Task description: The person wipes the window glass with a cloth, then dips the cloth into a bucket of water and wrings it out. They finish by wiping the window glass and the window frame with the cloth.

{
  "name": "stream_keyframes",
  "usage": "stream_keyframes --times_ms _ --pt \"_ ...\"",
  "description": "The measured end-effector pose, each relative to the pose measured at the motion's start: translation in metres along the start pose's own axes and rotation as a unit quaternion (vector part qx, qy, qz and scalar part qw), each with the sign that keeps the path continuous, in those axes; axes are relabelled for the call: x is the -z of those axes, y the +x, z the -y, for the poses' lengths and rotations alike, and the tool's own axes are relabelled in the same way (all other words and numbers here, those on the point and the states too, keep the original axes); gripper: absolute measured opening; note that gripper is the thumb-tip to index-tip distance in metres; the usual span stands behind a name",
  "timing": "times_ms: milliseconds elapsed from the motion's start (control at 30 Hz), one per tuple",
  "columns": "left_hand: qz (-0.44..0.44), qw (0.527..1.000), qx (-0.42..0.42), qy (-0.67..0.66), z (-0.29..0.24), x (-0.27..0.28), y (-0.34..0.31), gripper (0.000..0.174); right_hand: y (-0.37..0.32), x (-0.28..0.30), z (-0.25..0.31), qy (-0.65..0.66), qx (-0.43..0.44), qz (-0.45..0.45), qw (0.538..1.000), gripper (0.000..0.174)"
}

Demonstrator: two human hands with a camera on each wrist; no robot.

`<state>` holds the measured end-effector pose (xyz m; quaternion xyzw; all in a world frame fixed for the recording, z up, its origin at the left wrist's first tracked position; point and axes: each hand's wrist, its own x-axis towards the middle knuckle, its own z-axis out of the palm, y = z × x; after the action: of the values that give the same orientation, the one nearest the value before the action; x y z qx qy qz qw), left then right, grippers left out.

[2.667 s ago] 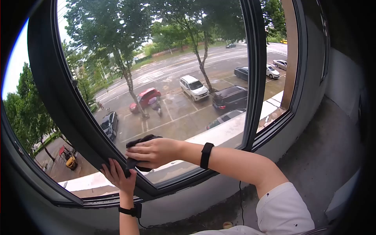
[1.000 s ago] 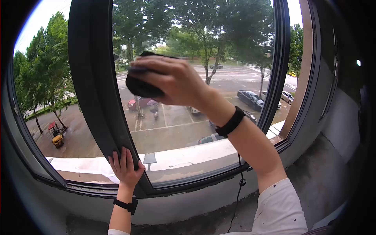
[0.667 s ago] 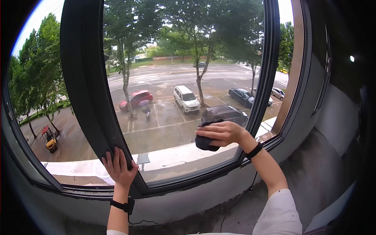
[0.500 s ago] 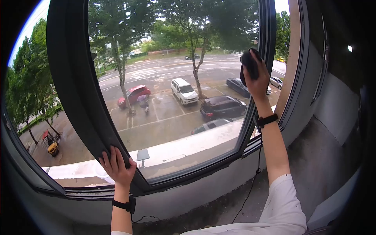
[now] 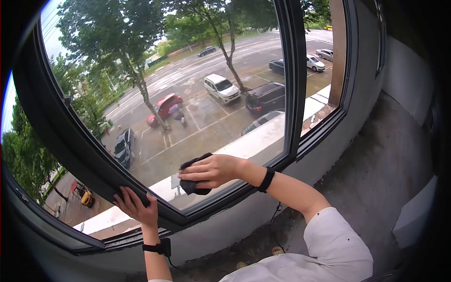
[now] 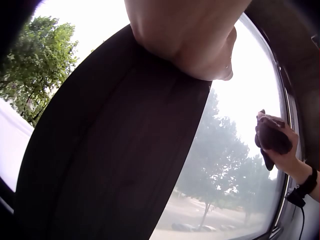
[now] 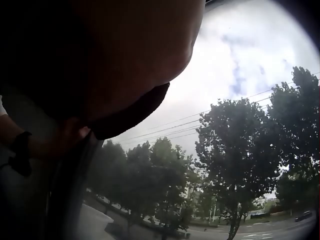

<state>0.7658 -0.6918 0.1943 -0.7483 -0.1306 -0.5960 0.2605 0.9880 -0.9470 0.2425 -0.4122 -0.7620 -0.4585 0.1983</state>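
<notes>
My right hand (image 5: 217, 169) holds a bunched dark cloth (image 5: 190, 186) against the lower part of the window pane (image 5: 155, 157), its fingers lying over the cloth. In the left wrist view the same cloth (image 6: 274, 137) shows as a dark wad within the right hand's grip. My left hand (image 5: 140, 209) rests with fingers extended on the dark window frame (image 5: 87, 148), near its bottom corner. A dark edge of the cloth (image 7: 137, 114) shows below the shadowed right hand in the right wrist view.
A grey wall (image 5: 235, 214) runs below the window, with a concrete floor (image 5: 357, 188) at right. Each wrist wears a black band; a thin cable (image 5: 275, 221) hangs below the right one. Beyond the glass are parked cars (image 5: 221, 88) and trees.
My right hand swept the cloth across the pane, up to its right edge, then down and left to the lower part. The left hand stays on the frame. The head view has tilted.
</notes>
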Motion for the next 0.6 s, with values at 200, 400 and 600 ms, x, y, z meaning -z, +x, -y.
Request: stream_keyframes --times_ms 200,400,600 --pt "-0.021 1.000 0.002 0.003 -0.004 -0.003 0.000 0.063 -0.104 0.143 -0.047 -0.131 -0.114 0.090 0.981 0.011" --pt "-0.019 1.000 0.000 -0.005 -0.009 -0.002 0.003 0.064 -0.042 0.184 -0.143 -0.213 -0.386 -0.324 0.837 0.038" --pt "-0.021 1.000 -0.004 0.001 -0.008 -0.004 0.002 0.062 0.084 0.080 -0.080 -0.182 -0.266 -0.251 0.913 0.049"
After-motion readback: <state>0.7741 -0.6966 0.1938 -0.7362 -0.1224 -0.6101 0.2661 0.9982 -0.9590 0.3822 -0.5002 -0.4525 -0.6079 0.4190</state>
